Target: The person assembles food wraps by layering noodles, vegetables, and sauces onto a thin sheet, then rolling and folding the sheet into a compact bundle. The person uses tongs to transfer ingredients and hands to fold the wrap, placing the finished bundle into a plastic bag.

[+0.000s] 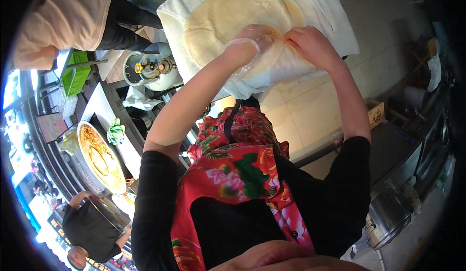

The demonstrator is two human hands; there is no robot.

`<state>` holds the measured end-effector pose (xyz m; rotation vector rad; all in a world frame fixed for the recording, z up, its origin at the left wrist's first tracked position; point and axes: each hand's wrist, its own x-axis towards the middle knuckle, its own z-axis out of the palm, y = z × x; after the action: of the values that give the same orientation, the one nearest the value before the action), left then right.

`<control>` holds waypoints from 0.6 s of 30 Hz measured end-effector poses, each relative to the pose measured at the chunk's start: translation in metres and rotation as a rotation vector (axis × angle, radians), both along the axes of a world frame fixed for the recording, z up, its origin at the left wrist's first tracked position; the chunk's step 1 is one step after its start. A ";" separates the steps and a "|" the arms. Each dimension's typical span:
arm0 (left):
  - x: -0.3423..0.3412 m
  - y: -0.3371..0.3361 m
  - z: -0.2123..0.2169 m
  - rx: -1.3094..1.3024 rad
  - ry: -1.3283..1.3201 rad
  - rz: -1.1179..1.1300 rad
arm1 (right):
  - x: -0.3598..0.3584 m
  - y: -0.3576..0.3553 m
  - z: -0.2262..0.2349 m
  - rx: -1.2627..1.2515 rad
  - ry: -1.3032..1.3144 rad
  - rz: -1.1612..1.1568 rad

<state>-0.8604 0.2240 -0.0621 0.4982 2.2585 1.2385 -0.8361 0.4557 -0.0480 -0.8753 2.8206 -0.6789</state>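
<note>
A thick white cloth (335,25) covers the surface in front of me, with a broad yellowish patch (213,16) on it; I cannot tell whether that is a stain or a thin sheet. Over the patch is my left hand (252,42), inside a loose clear plastic glove with orange-red residue near its fingertips. The glove blurs how those fingers are bent. My right hand (310,45) is bare and close to the gloved fingertips, its thumb and fingers pinched together. What sits in that pinch is too small to make out.
On the left, a gas cylinder (160,79) with a yellow valve knob stands beside the cloth. A large round pan of reddish food (99,157) is nearer me. One person (68,18) stands far left, another (92,227) near left. A metal pot (388,217) is at lower right.
</note>
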 end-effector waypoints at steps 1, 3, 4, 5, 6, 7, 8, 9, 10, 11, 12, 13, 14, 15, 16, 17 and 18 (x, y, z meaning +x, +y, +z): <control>-0.004 0.005 -0.004 -0.033 0.001 -0.044 | -0.001 -0.001 0.000 0.000 0.000 -0.003; -0.011 0.013 -0.009 -0.074 -0.165 -0.066 | -0.003 -0.002 -0.002 -0.047 0.041 -0.010; -0.014 0.018 -0.010 -0.081 -0.241 -0.080 | -0.004 -0.002 -0.004 -0.064 0.030 -0.020; -0.018 0.023 -0.009 -0.239 0.076 -0.277 | -0.005 -0.003 -0.006 -0.102 0.043 -0.029; -0.021 0.028 -0.008 -0.391 0.399 -0.472 | -0.006 -0.002 -0.007 -0.124 0.040 -0.052; -0.023 0.033 -0.006 -0.617 0.696 -0.696 | -0.006 -0.002 -0.008 -0.170 0.056 -0.051; -0.026 0.037 -0.004 -0.563 0.523 -0.553 | -0.007 -0.002 -0.008 -0.200 0.055 -0.062; -0.028 0.041 -0.004 -0.587 0.318 -0.439 | -0.005 -0.002 -0.009 -0.225 0.037 -0.057; -0.031 0.041 -0.003 -0.542 0.224 -0.411 | -0.003 -0.002 -0.008 -0.248 0.100 -0.086; -0.033 0.042 -0.004 -0.569 0.274 -0.454 | 0.000 -0.003 -0.007 -0.264 0.148 -0.099; -0.037 0.037 -0.006 -0.523 0.436 -0.583 | 0.005 -0.005 -0.005 -0.291 0.189 -0.152; -0.039 0.033 -0.008 -0.548 0.598 -0.716 | 0.011 -0.007 -0.003 -0.313 0.176 -0.310; -0.040 0.028 -0.011 -0.376 0.491 -0.640 | 0.017 -0.011 -0.002 -0.343 0.152 -0.503; -0.040 0.022 -0.015 -0.280 0.385 -0.564 | 0.024 -0.015 -0.001 -0.348 0.088 -0.731; -0.039 0.018 -0.018 -0.204 0.310 -0.493 | 0.031 -0.020 -0.002 -0.384 0.001 -0.723; -0.037 0.014 -0.021 -0.066 0.398 -0.467 | 0.036 -0.025 -0.004 -0.395 -0.125 -0.754; -0.035 0.012 -0.022 0.055 0.512 -0.454 | 0.041 -0.030 -0.006 -0.382 -0.297 -0.801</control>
<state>-0.8954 0.2362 -0.0841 1.3933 2.3106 1.0144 -0.7952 0.4259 -0.0542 0.3770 2.7266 -1.3258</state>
